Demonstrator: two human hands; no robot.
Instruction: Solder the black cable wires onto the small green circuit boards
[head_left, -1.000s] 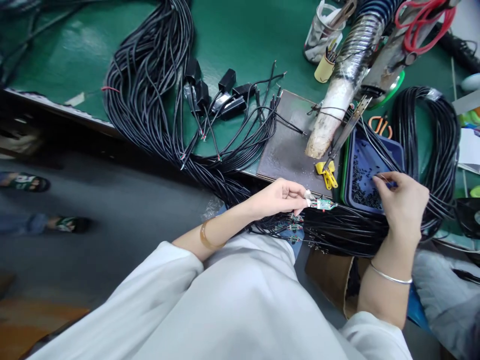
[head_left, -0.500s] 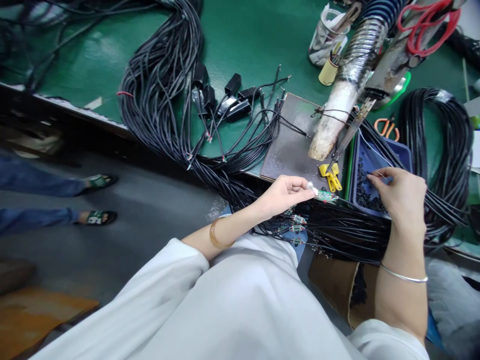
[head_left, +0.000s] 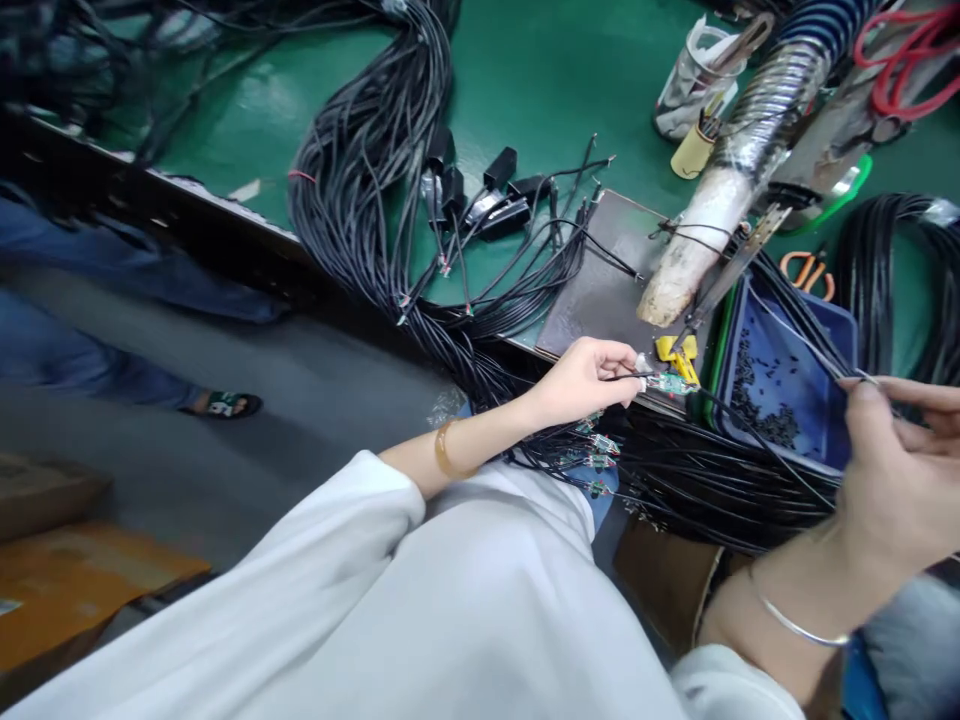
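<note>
My left hand [head_left: 585, 380] pinches the end of a black cable beside a small green circuit board [head_left: 670, 384]. Something whitish shows at its fingertips. From the board's other end another black cable [head_left: 765, 438] runs down to the right. My right hand [head_left: 896, 470] is at the right edge, thumb and forefinger closed on a thin pale wire [head_left: 795, 328], in front of a bundle of black cables. Beside the board lies a yellow clip [head_left: 679, 358] on a brown plate [head_left: 600, 270]. More small boards [head_left: 600, 460] on cables hang below my left hand.
A blue tray [head_left: 832, 325] holds small black parts. Above the plate hangs a duct pipe [head_left: 697, 215]. Black cable bundles [head_left: 360, 170] drape over the green table [head_left: 525, 70]. Orange-handled pliers [head_left: 806, 275] lie behind the tray. Another person's legs [head_left: 112, 350] show at left.
My right hand has moved right, away from over the tray, with the thin wire. My left hand keeps hold by the board. The view has shifted, and the other person's legs have moved.
</note>
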